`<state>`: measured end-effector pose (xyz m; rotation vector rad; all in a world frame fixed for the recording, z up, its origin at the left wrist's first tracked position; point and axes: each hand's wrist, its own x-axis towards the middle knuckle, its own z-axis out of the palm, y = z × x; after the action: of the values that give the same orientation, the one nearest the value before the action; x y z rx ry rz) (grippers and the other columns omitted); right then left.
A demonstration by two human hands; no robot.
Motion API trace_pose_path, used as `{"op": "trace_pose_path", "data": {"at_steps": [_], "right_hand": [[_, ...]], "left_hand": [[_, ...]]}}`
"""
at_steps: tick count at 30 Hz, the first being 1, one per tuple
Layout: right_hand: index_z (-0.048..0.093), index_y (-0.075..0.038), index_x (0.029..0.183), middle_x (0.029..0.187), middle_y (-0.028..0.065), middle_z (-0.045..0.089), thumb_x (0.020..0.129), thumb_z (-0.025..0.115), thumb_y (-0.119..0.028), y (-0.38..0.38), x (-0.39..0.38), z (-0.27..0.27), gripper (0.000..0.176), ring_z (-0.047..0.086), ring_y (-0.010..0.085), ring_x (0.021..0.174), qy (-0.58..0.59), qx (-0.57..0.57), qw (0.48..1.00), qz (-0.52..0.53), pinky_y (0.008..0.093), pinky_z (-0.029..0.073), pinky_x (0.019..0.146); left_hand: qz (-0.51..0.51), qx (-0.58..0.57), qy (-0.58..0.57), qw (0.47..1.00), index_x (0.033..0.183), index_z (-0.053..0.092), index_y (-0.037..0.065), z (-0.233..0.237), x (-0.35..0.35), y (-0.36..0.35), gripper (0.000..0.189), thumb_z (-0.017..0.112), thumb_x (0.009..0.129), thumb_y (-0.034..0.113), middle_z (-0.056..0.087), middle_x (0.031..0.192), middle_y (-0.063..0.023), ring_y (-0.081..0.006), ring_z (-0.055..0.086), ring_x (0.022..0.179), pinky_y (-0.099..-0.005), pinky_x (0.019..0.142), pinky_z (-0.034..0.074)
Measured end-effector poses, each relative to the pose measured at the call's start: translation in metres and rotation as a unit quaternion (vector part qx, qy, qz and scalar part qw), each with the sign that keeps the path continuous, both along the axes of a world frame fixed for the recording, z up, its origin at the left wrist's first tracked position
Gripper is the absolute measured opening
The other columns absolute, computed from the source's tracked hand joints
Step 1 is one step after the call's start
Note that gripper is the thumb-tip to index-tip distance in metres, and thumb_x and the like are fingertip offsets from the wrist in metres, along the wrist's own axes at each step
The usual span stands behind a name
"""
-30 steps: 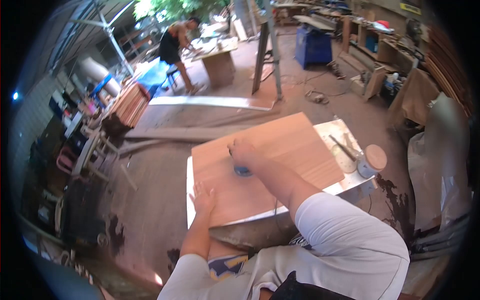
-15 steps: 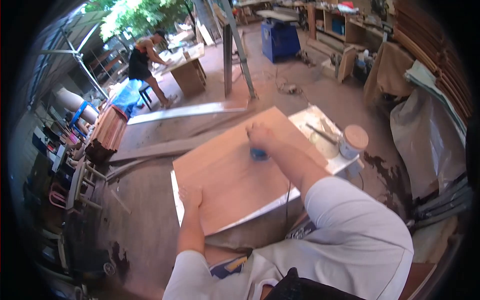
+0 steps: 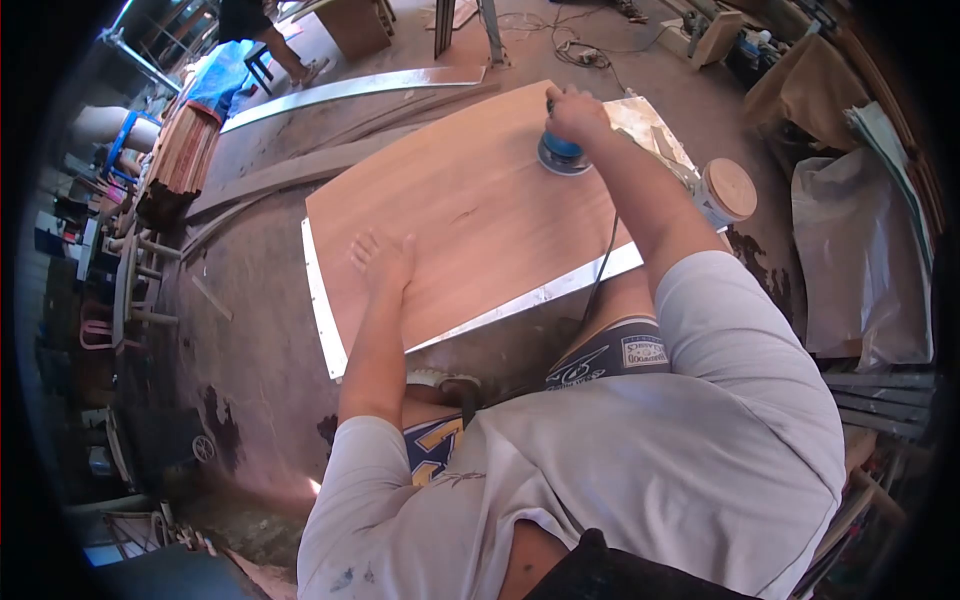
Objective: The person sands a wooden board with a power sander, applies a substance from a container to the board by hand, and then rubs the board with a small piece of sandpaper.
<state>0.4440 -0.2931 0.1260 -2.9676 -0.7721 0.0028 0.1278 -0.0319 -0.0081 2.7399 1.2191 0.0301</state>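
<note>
The board [image 3: 460, 215] lies on the white table [image 3: 324, 312], long axis running near left to far right. Your right hand [image 3: 578, 114] clamps and part-hides the sander [image 3: 562, 155] near the board's right edge, which your forearm [image 3: 655, 205] partly covers; your left hand [image 3: 385, 262] lies flat, fingers slightly apart.

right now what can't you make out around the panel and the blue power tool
All in the head view:
- Blue power tool's grip: partly covered by the right hand.
- Its underside: hidden against the panel.
- Left hand's palm: turned down, out of sight.
- Other person's head: cut off by the top edge.
- Tub's tan top, lid or contents: too small to tell.
</note>
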Motion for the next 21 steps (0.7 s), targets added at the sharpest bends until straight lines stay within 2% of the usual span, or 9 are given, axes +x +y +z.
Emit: {"op": "trace_pose_path", "data": {"at_steps": [3, 7, 9, 13, 18, 21], "right_hand": [[0.045, -0.024, 0.147, 0.141, 0.0116, 0.051, 0.09, 0.058, -0.024, -0.011, 0.012, 0.0, 0.059, 0.052, 0.0338, 0.128, 0.011, -0.005, 1.0, -0.016, 0.0447, 0.047, 0.104], [0.046, -0.023, 0.145, 0.141, 0.0127, 0.05, 0.091, 0.057, -0.025, -0.024, 0.027, 0.004, 0.055, 0.053, 0.0345, 0.128, 0.01, -0.023, 0.999, -0.028, 0.045, 0.047, 0.104], [0.046, -0.023, 0.145, 0.141, 0.0125, 0.05, 0.091, 0.057, -0.025, -0.03, 0.037, 0.003, 0.055, 0.053, 0.0346, 0.128, 0.006, -0.019, 0.999, -0.037, 0.0453, 0.047, 0.104], [0.047, -0.023, 0.144, 0.141, 0.0117, 0.05, 0.091, 0.057, -0.027, -0.034, 0.051, 0.001, 0.054, 0.052, 0.0342, 0.129, -0.007, -0.009, 0.999, -0.049, 0.0461, 0.046, 0.105], [0.046, -0.025, 0.145, 0.142, 0.0106, 0.05, 0.091, 0.057, -0.027, -0.028, 0.057, 0.006, 0.055, 0.051, 0.033, 0.131, -0.003, -0.011, 0.999, -0.049, 0.0464, 0.045, 0.106], [0.046, -0.027, 0.146, 0.142, 0.0101, 0.05, 0.091, 0.058, -0.028, -0.018, 0.064, -0.001, 0.056, 0.051, 0.0326, 0.131, -0.004, -0.008, 0.999, -0.042, 0.0463, 0.045, 0.106]], "left_hand": [[-0.05, -0.002, 0.003, 0.999, 0.155, 0.02, -0.006, 0.004, 0.026, -0.026, 0.098, 0.048, 0.093, 0.064, 0.015, 0.161, -0.0323, -0.0477, 0.007, 0.151, -0.0563, 0.122, 0.003], [-0.064, -0.023, -0.007, 0.998, 0.155, 0.022, -0.005, 0.018, 0.062, -0.067, 0.096, 0.046, 0.094, 0.066, 0.017, 0.161, -0.0317, -0.0469, 0.009, 0.151, -0.0546, 0.122, 0.005], [-0.123, -0.02, 0.017, 0.992, 0.155, 0.023, -0.005, 0.027, 0.075, -0.091, 0.097, 0.047, 0.093, 0.066, 0.018, 0.161, -0.0314, -0.0465, 0.01, 0.151, -0.0549, 0.122, 0.005], [-0.19, 0.0, 0.013, 0.982, 0.155, 0.024, -0.005, 0.014, 0.107, -0.133, 0.097, 0.048, 0.093, 0.067, 0.018, 0.161, -0.0314, -0.0462, 0.011, 0.151, -0.0548, 0.122, 0.007], [-0.275, 0.019, -0.038, 0.961, 0.156, 0.022, -0.004, 0.002, 0.131, -0.133, 0.097, 0.044, 0.094, 0.067, 0.017, 0.162, -0.0286, -0.0415, 0.011, 0.152, -0.0516, 0.123, 0.008], [-0.257, -0.012, -0.031, 0.966, 0.156, 0.022, -0.005, 0.005, 0.151, -0.124, 0.097, 0.043, 0.094, 0.067, 0.016, 0.163, -0.0274, -0.0393, 0.01, 0.153, -0.0494, 0.124, 0.008]]}}
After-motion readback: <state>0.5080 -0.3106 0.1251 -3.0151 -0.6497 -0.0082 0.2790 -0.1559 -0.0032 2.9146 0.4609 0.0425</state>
